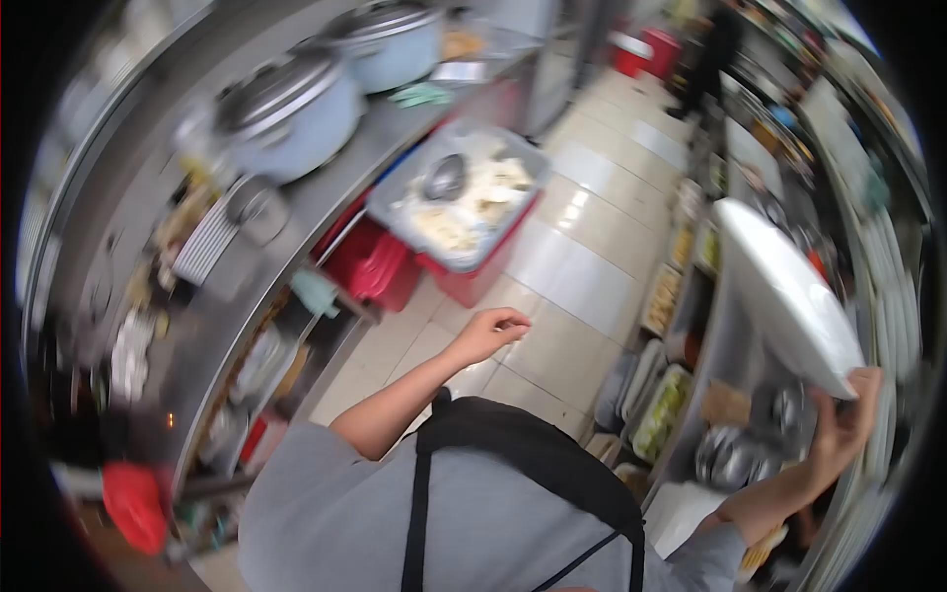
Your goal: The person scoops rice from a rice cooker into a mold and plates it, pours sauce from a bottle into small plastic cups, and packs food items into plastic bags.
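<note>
My right hand (846,422) grips a large white plate (784,296) by its near edge. The plate is tilted up on its side over the right-hand counter, in front of the shelf. My left hand (493,333) is out in front of my body above the tiled floor, fingers loosely curled in, with nothing visible in them. Beyond it stands a grey plastic tub (464,261) of pale food pieces, with a metal bowl (446,178) lying in it. Metal bowls (730,457) sit on the counter below my right hand.
On the left, a steel counter (232,340) carries two big lidded pots (296,118) and stacked dishes (205,237). A red bin (373,264) stands beneath its edge. Food trays (661,409) line the right side. A person in dark clothes (705,64) stands down the aisle (592,237).
</note>
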Demonstrator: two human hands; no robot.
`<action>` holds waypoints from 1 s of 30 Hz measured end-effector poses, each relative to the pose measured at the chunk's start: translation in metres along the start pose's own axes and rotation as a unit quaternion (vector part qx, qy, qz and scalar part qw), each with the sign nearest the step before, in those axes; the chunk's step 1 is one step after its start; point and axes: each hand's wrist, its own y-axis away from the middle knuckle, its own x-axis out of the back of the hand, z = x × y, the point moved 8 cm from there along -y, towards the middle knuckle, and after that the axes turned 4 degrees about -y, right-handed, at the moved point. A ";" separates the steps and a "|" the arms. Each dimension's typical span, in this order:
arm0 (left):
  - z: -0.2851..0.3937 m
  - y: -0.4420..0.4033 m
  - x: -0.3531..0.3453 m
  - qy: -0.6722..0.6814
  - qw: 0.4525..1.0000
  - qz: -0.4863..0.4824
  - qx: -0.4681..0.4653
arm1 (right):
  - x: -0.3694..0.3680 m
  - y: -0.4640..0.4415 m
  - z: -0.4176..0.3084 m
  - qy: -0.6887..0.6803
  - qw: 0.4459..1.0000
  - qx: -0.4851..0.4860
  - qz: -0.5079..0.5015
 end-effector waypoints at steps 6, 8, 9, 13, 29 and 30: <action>-0.001 0.088 0.089 0.366 0.923 0.102 0.064 | -0.253 -0.017 -0.104 -0.198 0.936 0.190 -0.222; -0.019 0.128 0.120 0.456 0.874 0.142 0.089 | -0.312 0.002 -0.161 -0.269 0.885 0.257 -0.281; -0.026 0.153 0.135 0.463 0.855 0.200 0.122 | -0.337 0.017 -0.189 -0.293 0.858 0.302 -0.296; -0.100 0.246 0.180 0.495 0.806 0.301 0.120 | -0.411 0.063 -0.278 -0.351 0.785 0.400 -0.318; -0.212 0.425 0.420 0.356 0.633 0.682 0.092 | -0.607 -0.028 -0.388 -0.351 0.799 0.355 -0.334; -0.237 0.429 0.432 0.371 0.614 0.693 0.074 | -0.621 -0.037 -0.387 -0.342 0.798 0.356 -0.345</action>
